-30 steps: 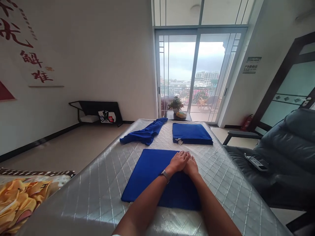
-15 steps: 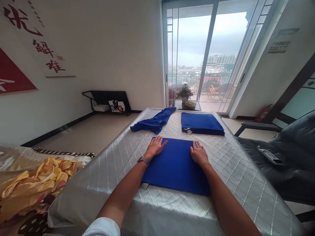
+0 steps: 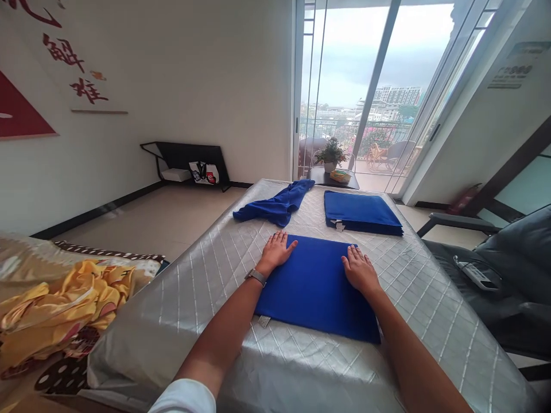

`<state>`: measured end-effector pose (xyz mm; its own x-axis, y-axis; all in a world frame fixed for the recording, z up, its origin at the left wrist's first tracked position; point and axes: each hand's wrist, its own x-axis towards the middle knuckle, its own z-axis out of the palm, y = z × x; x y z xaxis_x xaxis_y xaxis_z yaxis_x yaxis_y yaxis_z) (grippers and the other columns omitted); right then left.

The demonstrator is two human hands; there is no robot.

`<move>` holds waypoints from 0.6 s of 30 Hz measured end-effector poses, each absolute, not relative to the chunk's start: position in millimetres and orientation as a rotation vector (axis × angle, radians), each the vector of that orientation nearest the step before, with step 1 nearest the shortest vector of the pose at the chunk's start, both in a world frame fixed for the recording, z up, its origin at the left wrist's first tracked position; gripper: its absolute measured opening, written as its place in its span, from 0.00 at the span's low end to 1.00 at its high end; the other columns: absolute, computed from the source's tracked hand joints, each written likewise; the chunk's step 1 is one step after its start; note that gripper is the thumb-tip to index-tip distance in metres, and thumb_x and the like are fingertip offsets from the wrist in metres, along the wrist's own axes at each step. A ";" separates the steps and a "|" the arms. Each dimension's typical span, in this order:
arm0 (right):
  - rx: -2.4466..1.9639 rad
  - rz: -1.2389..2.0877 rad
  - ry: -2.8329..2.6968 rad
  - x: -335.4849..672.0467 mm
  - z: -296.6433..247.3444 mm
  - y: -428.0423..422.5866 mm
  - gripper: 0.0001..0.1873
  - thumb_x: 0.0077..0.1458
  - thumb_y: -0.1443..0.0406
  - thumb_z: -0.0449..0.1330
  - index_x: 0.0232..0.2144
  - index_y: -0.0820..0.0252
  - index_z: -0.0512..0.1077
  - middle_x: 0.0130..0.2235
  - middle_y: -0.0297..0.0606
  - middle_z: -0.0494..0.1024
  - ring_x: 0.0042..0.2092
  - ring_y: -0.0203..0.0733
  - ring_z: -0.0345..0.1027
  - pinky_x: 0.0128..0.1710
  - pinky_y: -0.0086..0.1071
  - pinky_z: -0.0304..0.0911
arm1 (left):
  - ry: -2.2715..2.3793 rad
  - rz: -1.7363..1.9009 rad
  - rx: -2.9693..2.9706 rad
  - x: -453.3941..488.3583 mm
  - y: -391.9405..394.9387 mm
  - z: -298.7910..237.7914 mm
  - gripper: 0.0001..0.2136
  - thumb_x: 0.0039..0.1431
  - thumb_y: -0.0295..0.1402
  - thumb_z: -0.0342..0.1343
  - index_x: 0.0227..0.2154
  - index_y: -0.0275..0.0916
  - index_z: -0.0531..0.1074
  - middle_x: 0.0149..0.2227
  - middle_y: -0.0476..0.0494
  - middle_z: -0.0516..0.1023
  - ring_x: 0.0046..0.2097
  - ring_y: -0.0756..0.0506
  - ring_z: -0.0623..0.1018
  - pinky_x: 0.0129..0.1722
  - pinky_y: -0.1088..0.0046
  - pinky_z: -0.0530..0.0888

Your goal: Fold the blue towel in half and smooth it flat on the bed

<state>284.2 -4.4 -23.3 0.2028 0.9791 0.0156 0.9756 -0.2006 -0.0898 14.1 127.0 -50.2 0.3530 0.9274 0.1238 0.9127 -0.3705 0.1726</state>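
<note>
A folded blue cloth (image 3: pixel 316 287) lies flat on the silver quilted mattress (image 3: pixel 206 281) in front of me. My left hand (image 3: pixel 275 251) rests flat on the cloth's far left corner, fingers stretched out, a watch on the wrist. My right hand (image 3: pixel 359 268) lies flat on the far right part of the same cloth, fingers spread. Beyond it, a second folded blue cloth (image 3: pixel 361 213) sits to the right and a crumpled blue cloth (image 3: pixel 275 205) lies to the left.
A dark recliner (image 3: pixel 503 269) with a remote on its arm stands right of the mattress. A yellow patterned blanket (image 3: pixel 55 304) lies at the left. A small table with a potted plant (image 3: pixel 330 156) stands before the glass balcony doors. A black shelf (image 3: pixel 185 163) leans against the far wall.
My hands, together at the cloth's far edge a second ago, have slid apart to its left and right sides. The view has moved closer and tilted slightly.
</note>
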 end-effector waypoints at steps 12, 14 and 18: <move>-2.456 0.263 -1.895 280.7 -25.8 -5.7 0.38 0.69 0.52 0.34 0.71 0.71 0.41 0.73 0.43 0.39 0.73 0.45 0.31 0.70 0.42 0.32 | 1.743 0.320 2.491 13.0 123.6 -45.3 0.38 0.70 0.56 0.27 0.69 0.29 0.52 0.71 0.32 0.51 0.72 0.39 0.51 0.69 0.59 0.49; -2.449 0.263 -1.891 280.4 -25.8 -5.6 0.38 0.69 0.52 0.33 0.71 0.72 0.41 0.73 0.44 0.39 0.73 0.45 0.30 0.70 0.43 0.32 | 1.787 0.318 2.476 11.3 122.9 -42.2 0.39 0.70 0.55 0.25 0.69 0.27 0.52 0.71 0.31 0.51 0.72 0.40 0.51 0.69 0.61 0.49; -2.437 0.268 -1.887 278.7 -26.1 -5.2 0.38 0.69 0.53 0.34 0.71 0.72 0.42 0.73 0.45 0.39 0.73 0.46 0.30 0.70 0.44 0.32 | 1.774 0.351 2.526 22.2 109.3 -32.4 0.39 0.71 0.53 0.24 0.68 0.23 0.53 0.70 0.28 0.51 0.72 0.39 0.51 0.70 0.61 0.49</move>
